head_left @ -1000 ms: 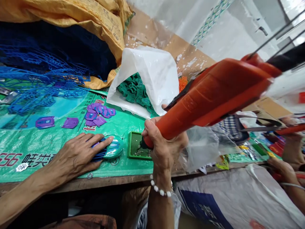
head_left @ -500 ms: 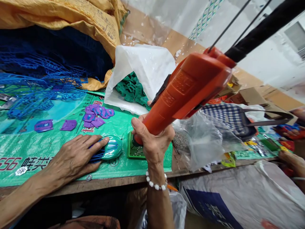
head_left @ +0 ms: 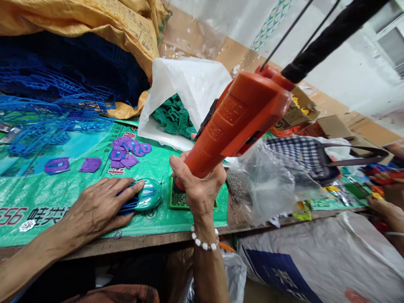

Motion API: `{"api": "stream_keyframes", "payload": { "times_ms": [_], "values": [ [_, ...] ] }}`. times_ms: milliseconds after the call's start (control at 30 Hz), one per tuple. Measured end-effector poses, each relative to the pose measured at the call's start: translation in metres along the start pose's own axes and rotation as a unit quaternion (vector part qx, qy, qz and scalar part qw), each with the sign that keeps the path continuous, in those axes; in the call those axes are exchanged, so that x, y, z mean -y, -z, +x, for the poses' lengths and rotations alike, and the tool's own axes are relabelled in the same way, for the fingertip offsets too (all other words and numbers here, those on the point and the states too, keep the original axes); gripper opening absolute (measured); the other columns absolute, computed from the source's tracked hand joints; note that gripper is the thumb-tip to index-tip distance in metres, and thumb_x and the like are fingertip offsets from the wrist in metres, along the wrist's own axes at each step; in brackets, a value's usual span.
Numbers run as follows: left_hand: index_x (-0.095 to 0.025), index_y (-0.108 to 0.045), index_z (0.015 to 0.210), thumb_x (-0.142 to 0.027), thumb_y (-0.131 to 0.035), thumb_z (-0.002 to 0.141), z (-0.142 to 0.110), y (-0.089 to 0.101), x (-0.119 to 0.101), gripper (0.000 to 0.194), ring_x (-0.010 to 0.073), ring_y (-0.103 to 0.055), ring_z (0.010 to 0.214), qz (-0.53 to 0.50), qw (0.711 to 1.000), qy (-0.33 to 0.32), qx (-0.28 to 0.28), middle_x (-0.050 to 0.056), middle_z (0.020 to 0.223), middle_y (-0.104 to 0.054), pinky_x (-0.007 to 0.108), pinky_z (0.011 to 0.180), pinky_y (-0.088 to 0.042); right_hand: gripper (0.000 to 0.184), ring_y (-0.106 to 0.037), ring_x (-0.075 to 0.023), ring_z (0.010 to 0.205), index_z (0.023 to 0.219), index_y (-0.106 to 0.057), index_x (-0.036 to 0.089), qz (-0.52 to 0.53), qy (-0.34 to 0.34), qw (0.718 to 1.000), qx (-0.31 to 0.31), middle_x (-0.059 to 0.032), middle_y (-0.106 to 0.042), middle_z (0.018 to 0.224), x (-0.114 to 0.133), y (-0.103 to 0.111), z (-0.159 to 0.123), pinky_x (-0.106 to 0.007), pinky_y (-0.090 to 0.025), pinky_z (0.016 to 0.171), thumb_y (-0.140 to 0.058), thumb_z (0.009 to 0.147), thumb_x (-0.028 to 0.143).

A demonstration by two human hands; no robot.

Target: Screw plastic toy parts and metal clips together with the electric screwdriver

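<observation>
Whitewashed walls with peeling paint rise behind a workbench covered by a shiny green plastic sheet with printed characters. Near the sheet's front edge, the left hand grasps a glossy teal-and-blue plastic shell, its fingers across the top and the thumb along the near side. The right hand is clenched round a bulky orange-red power screwdriver, tilted with its upper end to the right. Its low end is over a shallow green plastic grid tray just right of the shell; the tip is hidden, so contact cannot be told.

To do this well, I judge, the screwdriver wants lining up with a grid hole and only a light push, while the left hand steadies the shell.

Below the shell and tray runs the bare wooden bench edge, with a small metal ring near it. Behind the tray, a white plastic bag limits backward movement; to the right sits a heap of small grey metal pieces. Upward, a thick black cable trails from the screwdriver.
</observation>
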State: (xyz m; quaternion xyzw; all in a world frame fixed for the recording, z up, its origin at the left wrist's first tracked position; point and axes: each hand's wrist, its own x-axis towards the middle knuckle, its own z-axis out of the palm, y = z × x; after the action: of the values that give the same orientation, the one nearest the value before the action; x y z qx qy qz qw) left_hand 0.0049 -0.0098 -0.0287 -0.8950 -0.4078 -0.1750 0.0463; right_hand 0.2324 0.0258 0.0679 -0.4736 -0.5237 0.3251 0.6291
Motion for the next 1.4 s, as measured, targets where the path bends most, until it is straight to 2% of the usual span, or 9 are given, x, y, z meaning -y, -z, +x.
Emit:
{"api": "stream_keyframes", "payload": {
  "times_ms": [300,500,600,767,900,1000,1133,1267,1400],
  "values": [
    [-0.022,-0.047,0.143,-0.029,-0.056,0.092,0.001,0.002,0.001,0.053,0.0335,-0.065,0.107,0.0,1.0,-0.01,-0.007,0.014,0.128,-0.065,0.046,0.09,-0.049,0.036,-0.06,-0.016,0.054,0.083,-0.061,0.024,0.009,0.002,1.0,0.004,0.0053,-0.062,0.063,-0.001,0.001,0.0,-0.034,-0.054,0.055,-0.087,0.067,0.043],
    [-0.024,-0.048,0.143,-0.035,-0.058,0.092,0.003,0.001,0.002,0.053,0.031,-0.066,0.1,0.011,1.0,-0.018,-0.01,0.012,0.124,-0.066,0.043,0.085,-0.049,0.053,-0.059,-0.0171,0.056,0.107,-0.064,0.022,-0.018,0.027,0.999,0.002,0.0045,-0.061,0.065,-0.004,-0.001,0.001,-0.033,-0.053,0.052,-0.085,0.068,0.051],
    [-0.021,-0.048,0.142,-0.039,-0.058,0.09,0.006,0.0,-0.001,0.056,0.0325,-0.064,0.102,0.022,0.999,-0.019,-0.022,0.014,0.125,-0.064,0.044,0.084,-0.05,0.047,-0.055,-0.0143,0.053,0.103,-0.063,0.023,-0.038,0.034,0.999,0.004,0.0049,-0.061,0.066,-0.007,-0.002,0.002,-0.03,-0.05,0.049,-0.083,0.071,0.05],
    [-0.018,-0.052,0.138,-0.016,-0.055,0.087,0.014,0.004,-0.01,0.051,0.0357,-0.056,0.113,0.039,0.995,-0.025,-0.084,0.017,0.126,-0.056,0.046,0.09,-0.048,0.039,-0.057,-0.0118,0.052,0.091,-0.061,0.023,-0.031,0.026,0.999,0.009,0.0056,-0.063,0.068,-0.01,-0.001,0.003,-0.029,-0.051,0.051,-0.084,0.071,0.047],
    [-0.016,-0.054,0.135,-0.004,-0.054,0.083,0.018,0.005,-0.015,0.053,0.0319,-0.054,0.101,0.036,0.992,-0.022,-0.122,0.015,0.115,-0.052,0.044,0.084,-0.048,0.04,-0.062,-0.0138,0.055,0.085,-0.062,0.021,-0.042,0.029,0.998,-0.023,0.0042,-0.065,0.067,-0.007,-0.001,0.004,-0.03,-0.053,0.053,-0.086,0.068,0.048],
    [-0.015,-0.052,0.137,-0.002,-0.053,0.083,0.018,0.004,-0.015,0.055,0.0295,-0.053,0.099,0.011,0.993,-0.027,-0.117,0.014,0.115,-0.052,0.044,0.085,-0.047,0.039,-0.061,-0.0129,0.051,0.084,-0.063,0.02,-0.043,0.05,0.997,-0.032,0.0045,-0.066,0.066,0.0,-0.001,0.006,-0.03,-0.053,0.052,-0.086,0.07,0.047],
    [-0.016,-0.047,0.144,-0.007,-0.05,0.092,0.015,0.005,-0.012,0.053,0.0304,-0.052,0.111,-0.037,0.995,-0.031,-0.089,0.014,0.122,-0.051,0.045,0.094,-0.046,0.033,-0.06,-0.0111,0.046,0.09,-0.062,0.02,-0.028,0.076,0.996,-0.035,0.0071,-0.065,0.064,0.017,-0.001,0.011,-0.027,-0.052,0.048,-0.085,0.074,0.038],
    [-0.023,-0.036,0.153,-0.018,-0.047,0.103,0.01,0.009,-0.012,0.051,0.0259,-0.054,0.113,-0.146,0.987,-0.004,-0.066,0.011,0.124,-0.056,0.042,0.099,-0.047,0.029,-0.061,-0.0118,0.046,0.086,-0.063,0.02,-0.003,0.082,0.996,-0.044,0.0063,-0.065,0.064,0.033,-0.002,0.015,-0.027,-0.052,0.047,-0.085,0.075,0.034],
    [-0.023,-0.053,0.132,-0.027,-0.055,0.103,0.009,0.01,-0.014,0.029,0.0229,-0.058,0.115,-0.253,0.962,0.053,-0.083,0.006,0.121,-0.063,0.04,0.105,-0.045,0.025,-0.058,-0.0117,0.045,0.091,-0.066,0.019,0.036,0.11,0.992,-0.044,0.0078,-0.062,0.062,0.044,-0.01,0.014,-0.029,-0.05,0.048,-0.083,0.075,0.028]
  ]
}}
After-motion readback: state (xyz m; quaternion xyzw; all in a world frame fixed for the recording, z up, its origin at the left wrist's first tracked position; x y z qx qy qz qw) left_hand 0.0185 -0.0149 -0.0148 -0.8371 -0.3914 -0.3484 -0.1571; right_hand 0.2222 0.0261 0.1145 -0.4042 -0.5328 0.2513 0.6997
